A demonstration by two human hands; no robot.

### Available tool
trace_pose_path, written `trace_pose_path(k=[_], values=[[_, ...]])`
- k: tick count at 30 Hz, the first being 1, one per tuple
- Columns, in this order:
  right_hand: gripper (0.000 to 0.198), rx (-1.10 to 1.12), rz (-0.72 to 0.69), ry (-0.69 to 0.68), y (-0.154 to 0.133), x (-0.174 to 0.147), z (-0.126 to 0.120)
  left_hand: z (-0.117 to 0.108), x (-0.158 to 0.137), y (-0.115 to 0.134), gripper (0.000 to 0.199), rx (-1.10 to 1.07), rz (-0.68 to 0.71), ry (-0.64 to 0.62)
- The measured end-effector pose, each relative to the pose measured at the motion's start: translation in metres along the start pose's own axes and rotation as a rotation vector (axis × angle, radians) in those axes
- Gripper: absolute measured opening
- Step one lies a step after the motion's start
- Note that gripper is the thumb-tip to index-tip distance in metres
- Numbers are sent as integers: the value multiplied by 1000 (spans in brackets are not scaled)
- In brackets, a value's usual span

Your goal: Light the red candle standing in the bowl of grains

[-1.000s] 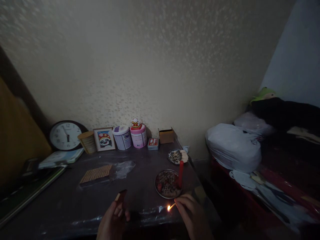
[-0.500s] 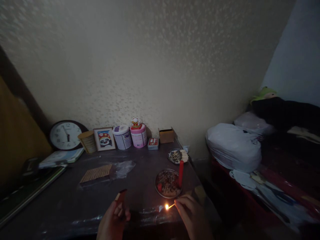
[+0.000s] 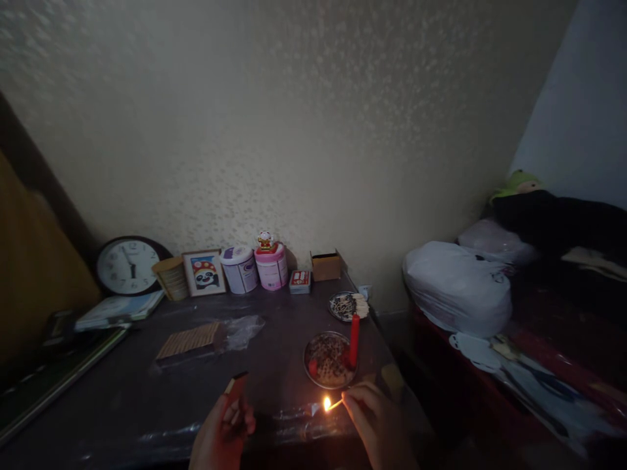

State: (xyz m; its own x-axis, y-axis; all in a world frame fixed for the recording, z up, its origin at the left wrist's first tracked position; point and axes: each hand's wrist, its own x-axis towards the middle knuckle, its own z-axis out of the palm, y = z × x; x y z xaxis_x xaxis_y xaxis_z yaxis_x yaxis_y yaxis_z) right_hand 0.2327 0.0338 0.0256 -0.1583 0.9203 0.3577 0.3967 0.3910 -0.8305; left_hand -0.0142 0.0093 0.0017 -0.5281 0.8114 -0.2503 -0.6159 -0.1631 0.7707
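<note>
My right hand (image 3: pixel 375 421) pinches a burning match (image 3: pixel 332 405) low over the dark table's (image 3: pixel 147 398) front edge; its flame points left. My left hand (image 3: pixel 223 427) grips a matchbox (image 3: pixel 236 386) a little to the left. Just beyond the flame stands a red candle (image 3: pixel 353 339), unlit, on the right rim of a round metal plate (image 3: pixel 327 360) strewn with dark bits. A second small plate (image 3: pixel 347 305) of spent matches lies farther back.
Along the wall stand a round clock (image 3: pixel 127 266), a woven cup (image 3: pixel 171 278), a panda picture (image 3: pixel 204 272), two lidded tins (image 3: pixel 255 267), a small red tin (image 3: pixel 300 281) and a cardboard box (image 3: pixel 326 266). A wooden mat (image 3: pixel 189 341) and crumpled plastic lie mid-table. White bags (image 3: pixel 455 287) crowd the red surface at right.
The match flame has grown brighter and shifted slightly left. Both hands stay almost where they were.
</note>
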Motion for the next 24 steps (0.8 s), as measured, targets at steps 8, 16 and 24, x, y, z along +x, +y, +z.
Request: trace_pose_path(k=[8, 16, 24], values=[[27, 134, 261, 66, 13, 8, 8, 1, 1, 2, 31, -7, -54, 54], [28, 269, 345, 189, 8, 27, 19, 1, -4, 7, 35, -69, -108, 40], [25, 179, 280, 243, 4, 41, 32, -8, 8, 5, 39, -112, -187, -46]])
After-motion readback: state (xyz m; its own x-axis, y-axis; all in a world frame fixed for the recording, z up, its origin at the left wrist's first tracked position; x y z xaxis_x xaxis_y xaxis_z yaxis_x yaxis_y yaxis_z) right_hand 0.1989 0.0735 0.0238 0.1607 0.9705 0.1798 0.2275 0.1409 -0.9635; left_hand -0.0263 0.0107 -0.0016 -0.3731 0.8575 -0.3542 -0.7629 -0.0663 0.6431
